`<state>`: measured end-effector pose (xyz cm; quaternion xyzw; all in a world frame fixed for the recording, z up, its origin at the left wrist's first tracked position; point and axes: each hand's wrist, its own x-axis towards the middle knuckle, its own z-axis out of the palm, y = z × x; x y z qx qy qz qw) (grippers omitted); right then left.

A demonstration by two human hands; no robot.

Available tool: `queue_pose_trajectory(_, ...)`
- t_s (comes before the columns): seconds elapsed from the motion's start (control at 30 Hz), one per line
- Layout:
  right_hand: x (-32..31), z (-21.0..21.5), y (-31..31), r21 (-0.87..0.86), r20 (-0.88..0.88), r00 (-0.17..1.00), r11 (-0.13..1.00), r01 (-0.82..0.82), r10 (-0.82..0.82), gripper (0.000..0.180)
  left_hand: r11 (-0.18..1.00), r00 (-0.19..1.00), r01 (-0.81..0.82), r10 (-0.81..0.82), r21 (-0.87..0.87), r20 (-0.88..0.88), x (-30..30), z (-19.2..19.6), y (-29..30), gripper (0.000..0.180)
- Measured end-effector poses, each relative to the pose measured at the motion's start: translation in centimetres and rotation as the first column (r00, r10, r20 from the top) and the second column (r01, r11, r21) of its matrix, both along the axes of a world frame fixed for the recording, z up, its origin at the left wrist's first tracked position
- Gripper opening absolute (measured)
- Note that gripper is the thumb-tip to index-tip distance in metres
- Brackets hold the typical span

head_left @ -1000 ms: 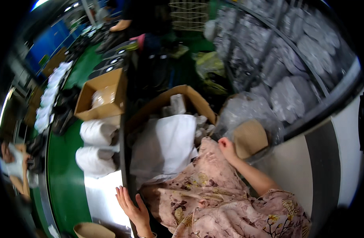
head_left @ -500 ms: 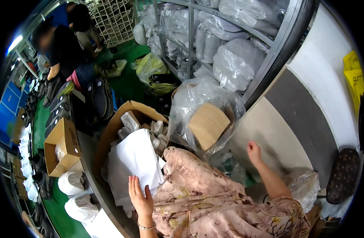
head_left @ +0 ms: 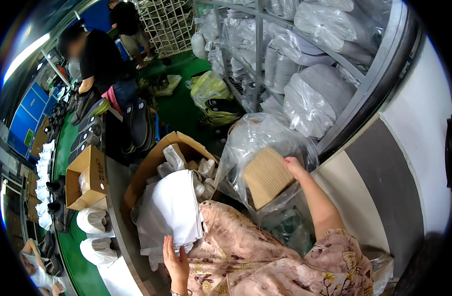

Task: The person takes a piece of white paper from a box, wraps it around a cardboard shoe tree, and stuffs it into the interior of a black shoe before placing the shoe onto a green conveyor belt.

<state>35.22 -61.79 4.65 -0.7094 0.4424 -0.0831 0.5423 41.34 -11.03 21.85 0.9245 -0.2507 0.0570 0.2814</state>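
Observation:
My right hand (head_left: pixel 296 168) reaches to the upper right edge of a fanned stack of tan, board-like pieces (head_left: pixel 266 176). Its fingers are closed at that edge; how many pieces they pinch is too small to tell. The stack lies in a large clear plastic bag (head_left: pixel 238 142) whose mouth is spread wide. My left hand (head_left: pixel 176 264) is open, fingers straight and thumb apart, holding nothing. Just beyond it is a pile of white sheets (head_left: pixel 169 202), lying over a cardboard box (head_left: pixel 139 170) of wrapped white items (head_left: pixel 174 158).
On the left, a green conveyor line (head_left: pixel 80 264) carries shoes and white-covered pieces (head_left: pixel 91 220). A small carton (head_left: pixel 88 180) stands by its edge. A metal rack (head_left: pixel 259 54) holds bagged insoles. One person (head_left: pixel 105 56) works at the line; another (head_left: pixel 128 22) stands farther back.
My right hand has moved left and forward from beside the bag onto the tan stack. My left hand stays open near the white sheets. The view has shifted slightly.

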Motion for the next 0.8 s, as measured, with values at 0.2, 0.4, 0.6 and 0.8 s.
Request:
queue_pose_trajectory(0.2, 0.3, 5.4, 9.8, -0.020, 0.233, 0.966, 0.992, 0.122, -0.114, 0.020, 0.979, 0.978, 0.105, -0.133, -0.174, -0.162, 0.9, -0.6, -8.0, 0.040)
queue_pose_trajectory(0.4, 1.7, 5.4, 13.0, -0.174, 0.230, 0.973, 0.984, 0.038, 0.003, 0.022, 0.837, 0.842, 0.414, -0.502, -0.359, -0.199, 1.3, -5.9, -21.0, 0.038)
queue_pose_trajectory(0.6, 3.3, 6.6, 13.4, 0.085, 0.332, 0.938, 0.987, -0.136, 0.101, 0.019, 0.869, 0.849, 0.377, -0.463, -0.321, -0.255, 1.3, -10.2, -25.9, 0.055)
queue_pose_trajectory(0.8, 1.1, 9.0, 13.9, -0.545, 0.317, 0.944, 0.832, 0.104, 0.091, 0.027, 0.949, 0.955, 0.136, -0.202, -0.284, -0.218, 4.8, -13.8, -23.4, 0.038)
